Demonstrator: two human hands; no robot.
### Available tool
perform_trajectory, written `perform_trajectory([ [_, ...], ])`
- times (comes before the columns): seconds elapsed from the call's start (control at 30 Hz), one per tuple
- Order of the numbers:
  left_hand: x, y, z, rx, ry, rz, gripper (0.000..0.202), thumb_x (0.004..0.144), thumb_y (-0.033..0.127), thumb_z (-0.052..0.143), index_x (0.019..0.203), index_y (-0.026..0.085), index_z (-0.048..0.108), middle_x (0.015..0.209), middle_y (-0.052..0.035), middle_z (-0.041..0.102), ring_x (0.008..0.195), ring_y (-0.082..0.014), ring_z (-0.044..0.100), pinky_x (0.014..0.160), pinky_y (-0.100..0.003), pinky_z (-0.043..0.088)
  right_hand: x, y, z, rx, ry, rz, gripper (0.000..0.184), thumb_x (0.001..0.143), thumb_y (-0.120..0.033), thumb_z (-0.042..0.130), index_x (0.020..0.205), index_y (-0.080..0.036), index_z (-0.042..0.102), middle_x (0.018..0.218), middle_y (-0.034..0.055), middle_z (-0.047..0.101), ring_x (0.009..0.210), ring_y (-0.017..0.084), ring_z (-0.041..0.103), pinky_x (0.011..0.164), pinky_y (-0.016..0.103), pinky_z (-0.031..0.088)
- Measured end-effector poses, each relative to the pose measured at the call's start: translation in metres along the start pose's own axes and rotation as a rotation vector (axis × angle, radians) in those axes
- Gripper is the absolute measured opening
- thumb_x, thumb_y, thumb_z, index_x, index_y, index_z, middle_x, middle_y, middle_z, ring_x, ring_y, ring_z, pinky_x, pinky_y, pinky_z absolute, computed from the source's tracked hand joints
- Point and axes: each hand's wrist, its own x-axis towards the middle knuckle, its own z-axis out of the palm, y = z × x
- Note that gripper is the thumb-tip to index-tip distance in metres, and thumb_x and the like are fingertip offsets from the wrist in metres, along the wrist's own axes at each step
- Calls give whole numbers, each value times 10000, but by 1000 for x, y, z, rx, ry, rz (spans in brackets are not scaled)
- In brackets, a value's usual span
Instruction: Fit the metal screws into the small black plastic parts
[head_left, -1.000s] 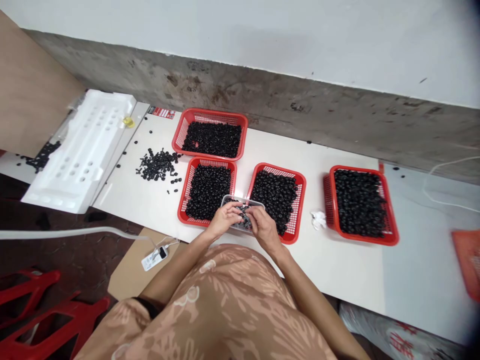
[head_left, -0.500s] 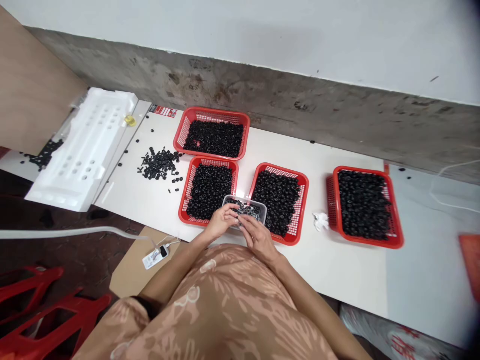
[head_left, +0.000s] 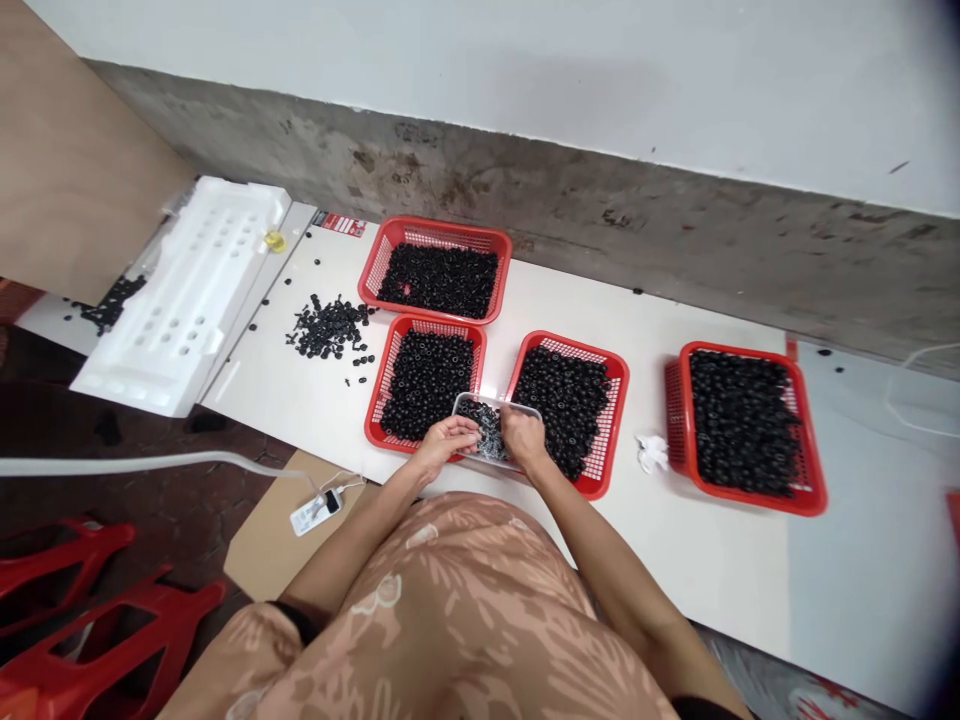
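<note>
Evidently the handling of small parts is well under way, judging by how much lies in containers: four red baskets stand on the counter (head_left: 697, 565), all holding black pieces. One (head_left: 504, 280) sits toward the far edge by the wall, two stand nearer the front edge, the left front basket (head_left: 481, 352) and the right front basket (head_left: 622, 405), and the side basket (head_left: 676, 400) stands well apart toward the right end. What seems left is a loose pile (head_left: 328, 328) of black parts toward the counter's left end, and the metallic pieces (head_left: 491, 440) mixed with dark ones in the clear box (head_left: 486, 399). That box lies close to the counter's front edge, between the two front baskets. How many pieces remain in it cannot be counted.

Both hands work at the box, apart from each other. The left hand (head_left: 454, 437) is at its left side, palm turned inward, thumb and fingertips drawn close; whether a small part is pinched there is too fine to tell. The right hand (head_left: 523, 435) dips into the box's right half, knuckles up, fingertips hidden, so its grip cannot be judged. Both forearms angle inward from the person's sides.
</note>
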Motion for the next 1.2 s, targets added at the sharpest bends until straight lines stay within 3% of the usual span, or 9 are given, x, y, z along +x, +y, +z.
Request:
perform_trajectory([
  [0.13,2,-7,-3,-55,-29,-45,367,606,283,799,902,112,667,865,-66,667,672,-84,591,673,-208,446,7,-8,7,-33,-10,-4,307,921,-130,371,1018,-82,658,808,172,699,716,235,680,630,291,443],
  [0.33,-2,-8,-7,-70,-27,-136,356,576,261,820,868,91,708,889,-83,671,723,-105,608,758,-235,459,8,-9,8,-34,7,-18,304,932,-225,408,890,-109,685,766,146,700,695,211,676,606,261,405],
  [0.43,-2,-7,-5,-92,-27,-141,376,558,277,837,858,91,707,892,-88,675,717,-103,601,754,-239,461,0,-7,7,-10,41,-41,296,941,-263,422,955,-109,675,776,123,704,692,190,669,608,246,392],
  [0.5,0,-6,-3,-95,-27,-123,399,570,308,837,876,92,701,869,-79,673,682,-87,587,716,-224,455,-11,-4,6,59,139,-121,298,950,-297,432,1045,-121,654,774,90,704,672,163,656,599,229,382],
  [0.63,4,-6,3,-93,-13,-92,460,583,362,835,931,99,689,797,-54,658,635,-73,569,651,-203,434,-35,3,-4,157,387,-440,296,969,-293,423,1076,-135,649,706,51,683,586,115,600,597,223,370],
  [0.8,5,-1,12,-62,-47,-76,421,592,366,828,882,92,694,750,-40,639,628,-75,560,639,-203,425,-47,7,-25,132,399,-692,289,978,-224,400,1067,-125,656,637,38,646,537,104,549,600,244,369],
  [0.9,3,5,16,-102,-90,-77,388,590,340,831,858,96,692,759,-29,632,635,-63,554,656,-196,422,-52,4,-34,241,393,-601,299,979,-253,408,1128,-141,642,745,58,681,631,125,598,667,251,419],
  [1.03,-2,12,15,-175,-124,-108,384,570,290,848,865,103,688,796,-32,641,689,-74,580,712,-210,437,-58,-5,-43,587,334,-483,287,964,-311,449,1136,-197,649,963,71,672,849,149,626,757,255,483],
  [1.2,-6,10,9,-227,-139,-124,392,577,283,852,887,103,691,794,-35,644,686,-78,592,728,-218,449,-58,-13,-52,846,357,-458,241,926,-314,512,1016,-201,705,929,75,622,862,168,604,762,292,509],
])
